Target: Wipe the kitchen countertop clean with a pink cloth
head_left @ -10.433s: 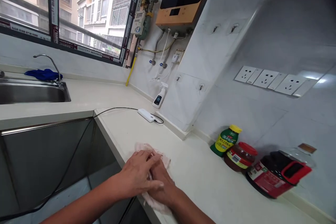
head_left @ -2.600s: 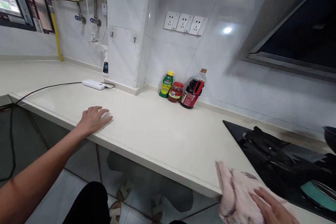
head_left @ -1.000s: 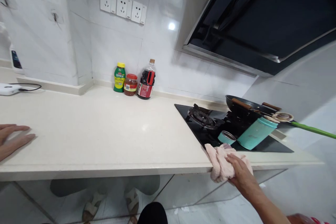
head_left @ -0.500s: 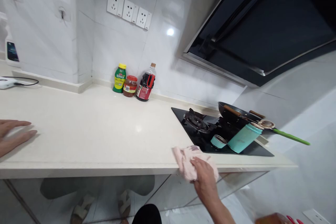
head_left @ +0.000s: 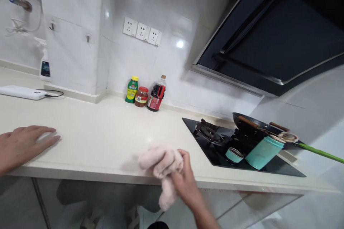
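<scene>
My right hand [head_left: 185, 177] grips a pale pink cloth [head_left: 163, 164], bunched up at the front edge of the white countertop [head_left: 107, 143]. Part of the cloth hangs down past the edge, and its left end is over the counter. At the far left my left hand [head_left: 25, 146] rests on the countertop, fingers stretched out and holding nothing. Right of the cloth is a black gas hob [head_left: 215, 157], with a teal canister [head_left: 264, 152] and a small teal cup or lid [head_left: 234, 155] on it.
Against the wall stand a green squeeze bottle [head_left: 131, 90], a red-lidded jar [head_left: 141, 97] and a dark sauce bottle [head_left: 156, 94]. A wok [head_left: 258, 123] sits on the hob under the range hood [head_left: 268, 43]. A white device with a cable [head_left: 24, 93] lies at left.
My right hand has drawn the cloth leftward, away from the hob's front edge, and it is now more bunched. The view has shifted, showing more of my left hand.
</scene>
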### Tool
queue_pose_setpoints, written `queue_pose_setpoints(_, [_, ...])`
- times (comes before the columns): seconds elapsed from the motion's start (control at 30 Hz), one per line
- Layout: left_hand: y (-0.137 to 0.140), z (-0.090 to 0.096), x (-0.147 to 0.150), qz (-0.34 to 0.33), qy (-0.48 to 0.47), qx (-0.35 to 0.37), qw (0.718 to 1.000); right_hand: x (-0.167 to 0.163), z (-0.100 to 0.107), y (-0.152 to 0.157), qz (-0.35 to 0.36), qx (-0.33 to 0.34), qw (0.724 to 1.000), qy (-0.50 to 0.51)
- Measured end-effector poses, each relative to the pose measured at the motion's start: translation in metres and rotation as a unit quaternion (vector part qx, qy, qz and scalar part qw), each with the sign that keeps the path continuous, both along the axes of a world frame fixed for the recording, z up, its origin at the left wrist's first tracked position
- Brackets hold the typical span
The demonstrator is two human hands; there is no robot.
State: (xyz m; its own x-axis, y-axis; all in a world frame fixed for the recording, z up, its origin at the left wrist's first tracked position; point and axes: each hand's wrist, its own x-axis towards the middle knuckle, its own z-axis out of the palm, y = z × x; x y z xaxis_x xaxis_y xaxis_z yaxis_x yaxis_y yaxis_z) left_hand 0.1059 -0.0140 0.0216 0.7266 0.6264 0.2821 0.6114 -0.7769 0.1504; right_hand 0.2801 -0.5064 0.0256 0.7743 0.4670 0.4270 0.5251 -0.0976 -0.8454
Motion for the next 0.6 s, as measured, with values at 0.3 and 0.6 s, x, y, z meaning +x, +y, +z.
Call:
queue_pose_setpoints(0.3, [-0.028,0.024,-0.006,0.015,0.026,-0.038,0.999,0.145,0.007,-0.112,-0.175,-0.252,0.951,0.035])
queue_pose_setpoints(0.6, [-0.024,0.017,-0.005,0.020,0.030,-0.027,0.999,0.156,-0.020,-0.175,-0.293,-0.291,0.895,-0.167])
